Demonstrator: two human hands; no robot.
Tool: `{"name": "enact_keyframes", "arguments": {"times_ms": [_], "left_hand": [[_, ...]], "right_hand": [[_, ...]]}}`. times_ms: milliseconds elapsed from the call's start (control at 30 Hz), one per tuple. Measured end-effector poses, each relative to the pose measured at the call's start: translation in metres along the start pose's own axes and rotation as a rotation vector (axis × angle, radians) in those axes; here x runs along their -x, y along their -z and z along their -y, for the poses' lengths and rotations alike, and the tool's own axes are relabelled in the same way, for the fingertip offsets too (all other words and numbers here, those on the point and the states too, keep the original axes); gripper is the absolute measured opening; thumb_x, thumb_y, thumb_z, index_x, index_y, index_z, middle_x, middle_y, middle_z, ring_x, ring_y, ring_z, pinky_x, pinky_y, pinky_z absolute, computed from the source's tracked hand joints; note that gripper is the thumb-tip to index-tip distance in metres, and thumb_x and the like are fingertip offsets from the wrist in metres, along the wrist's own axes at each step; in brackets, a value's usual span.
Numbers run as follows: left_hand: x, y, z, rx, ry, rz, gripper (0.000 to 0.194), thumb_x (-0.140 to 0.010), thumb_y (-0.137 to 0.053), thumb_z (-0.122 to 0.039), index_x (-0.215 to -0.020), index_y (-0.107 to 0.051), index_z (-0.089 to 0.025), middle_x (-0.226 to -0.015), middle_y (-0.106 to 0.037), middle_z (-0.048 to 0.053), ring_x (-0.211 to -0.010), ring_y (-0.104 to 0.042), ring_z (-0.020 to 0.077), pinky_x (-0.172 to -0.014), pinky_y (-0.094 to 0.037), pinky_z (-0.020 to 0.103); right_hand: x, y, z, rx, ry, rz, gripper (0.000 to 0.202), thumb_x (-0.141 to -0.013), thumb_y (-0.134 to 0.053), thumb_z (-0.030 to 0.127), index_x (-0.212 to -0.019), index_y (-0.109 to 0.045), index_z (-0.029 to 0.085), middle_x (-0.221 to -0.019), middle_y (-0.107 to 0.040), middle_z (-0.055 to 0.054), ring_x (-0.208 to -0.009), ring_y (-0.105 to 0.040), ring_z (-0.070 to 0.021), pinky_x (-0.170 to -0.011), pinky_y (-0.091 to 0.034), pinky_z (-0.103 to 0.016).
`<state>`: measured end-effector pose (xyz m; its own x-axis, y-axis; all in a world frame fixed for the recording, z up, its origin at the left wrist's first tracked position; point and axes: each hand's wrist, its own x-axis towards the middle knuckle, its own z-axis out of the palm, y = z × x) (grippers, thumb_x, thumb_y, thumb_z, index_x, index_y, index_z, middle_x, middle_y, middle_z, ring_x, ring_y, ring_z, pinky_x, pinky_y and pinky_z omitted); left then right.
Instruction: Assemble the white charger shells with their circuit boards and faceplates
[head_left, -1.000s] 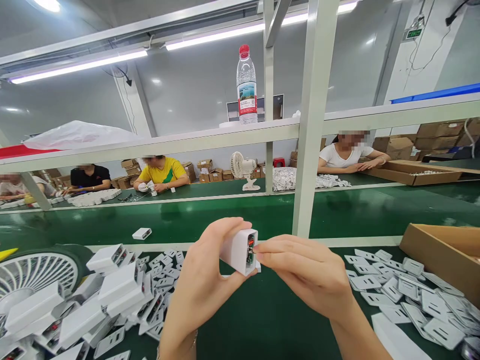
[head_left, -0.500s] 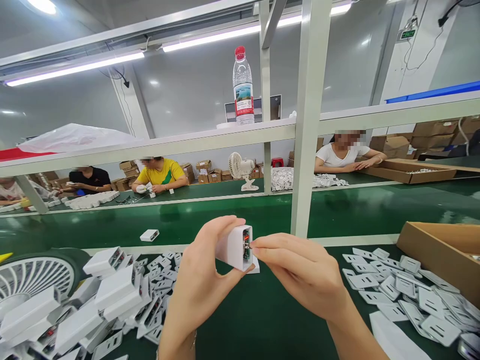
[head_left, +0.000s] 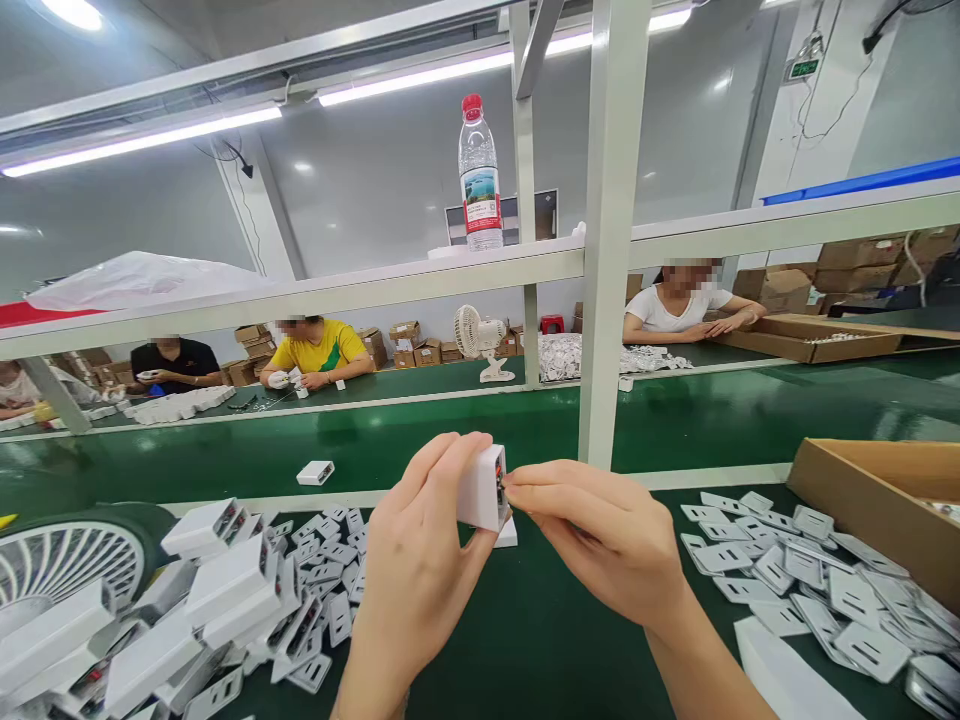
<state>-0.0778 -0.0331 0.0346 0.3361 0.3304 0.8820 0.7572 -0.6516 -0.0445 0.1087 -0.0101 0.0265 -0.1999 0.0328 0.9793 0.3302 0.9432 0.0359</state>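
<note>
A white plastic charger housing is gripped between the thumb and fingers of my left hand. Its open end faces right, where a strip of circuit board with red parts shows. My right hand is closed in a pinch, fingertips against that open end; anything between them is hidden. Just below the housing, part of a small white piece shows on the green work surface. Similar white housings lie heaped to the left of my hands. To the right are scattered flat white slotted plates.
A cardboard box stands at the right. At the left is a round fan grille. Ahead runs a green conveyor belt carrying a single housing. A metal post rises before me. Several people work beyond the belt.
The left hand and housing have moved slightly right, and the housing has turned so less of its open end shows. On the belt, the lone housing has shifted right.
</note>
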Motion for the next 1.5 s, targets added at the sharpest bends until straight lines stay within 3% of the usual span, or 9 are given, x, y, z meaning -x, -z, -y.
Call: {"name": "enact_keyframes", "arguments": {"times_ms": [433, 600, 867, 1067, 1333, 1500], "left_hand": [[0.003, 0.001, 0.0, 0.222, 0.125, -0.044, 0.062, -0.091, -0.076, -0.02, -0.144, -0.046, -0.03, -0.135, -0.065, 0.002, -0.123, -0.064, 0.0189, -0.1, -0.053, 0.027], [0.004, 0.001, 0.002, 0.244, 0.176, -0.037, 0.066, -0.088, -0.079, -0.02, -0.144, -0.046, -0.034, -0.135, -0.066, 0.001, -0.122, -0.064, 0.0193, -0.101, -0.053, 0.028], [0.004, 0.008, -0.005, 0.468, 0.308, 0.023, 0.07, -0.083, -0.086, -0.029, -0.14, -0.048, -0.039, -0.136, -0.065, -0.001, -0.122, -0.066, 0.0185, -0.093, -0.057, 0.026], [0.002, 0.008, -0.01, 0.562, 0.437, 0.052, 0.068, -0.082, -0.087, -0.036, -0.138, -0.048, -0.04, -0.137, -0.066, -0.001, -0.123, -0.067, 0.0205, -0.087, -0.056, 0.026], [0.001, 0.007, -0.012, 0.609, 0.482, 0.078, 0.068, -0.08, -0.088, -0.031, -0.136, -0.049, -0.043, -0.136, -0.067, -0.004, -0.125, -0.065, 0.02, -0.089, -0.055, 0.027], [0.001, 0.007, -0.011, 0.569, 0.466, 0.064, 0.067, -0.081, -0.087, -0.033, -0.136, -0.05, -0.038, -0.137, -0.066, 0.001, -0.122, -0.067, 0.0226, -0.087, -0.056, 0.03]], "right_hand": [[-0.002, 0.0, 0.001, -0.206, -0.091, -0.089, 0.031, -0.087, -0.063, -0.008, -0.099, -0.075, 0.017, -0.091, -0.08, -0.007, -0.08, -0.078, -0.0166, -0.071, -0.065, -0.022], [-0.001, -0.004, 0.001, -0.22, -0.099, -0.106, 0.031, -0.087, -0.063, -0.008, -0.1, -0.075, 0.017, -0.093, -0.08, -0.007, -0.083, -0.078, -0.0173, -0.073, -0.066, -0.022], [-0.001, -0.001, 0.006, -0.241, -0.145, -0.229, 0.033, -0.087, -0.065, -0.007, -0.104, -0.073, 0.02, -0.102, -0.075, -0.006, -0.093, -0.074, -0.0182, -0.075, -0.063, -0.028], [0.002, -0.004, 0.012, -0.265, -0.228, -0.23, 0.034, -0.092, -0.062, -0.004, -0.112, -0.07, 0.022, -0.091, -0.076, -0.001, -0.074, -0.07, -0.0141, -0.06, -0.057, -0.025], [0.002, -0.01, 0.012, -0.288, -0.22, -0.166, 0.031, -0.095, -0.06, -0.001, -0.113, -0.068, 0.022, -0.089, -0.077, -0.001, -0.077, -0.07, -0.0151, -0.067, -0.056, -0.028], [0.001, -0.008, 0.013, -0.363, -0.263, -0.216, 0.028, -0.096, -0.061, 0.001, -0.11, -0.068, 0.023, -0.093, -0.079, -0.003, -0.078, -0.072, -0.0171, -0.064, -0.055, -0.029]]}}
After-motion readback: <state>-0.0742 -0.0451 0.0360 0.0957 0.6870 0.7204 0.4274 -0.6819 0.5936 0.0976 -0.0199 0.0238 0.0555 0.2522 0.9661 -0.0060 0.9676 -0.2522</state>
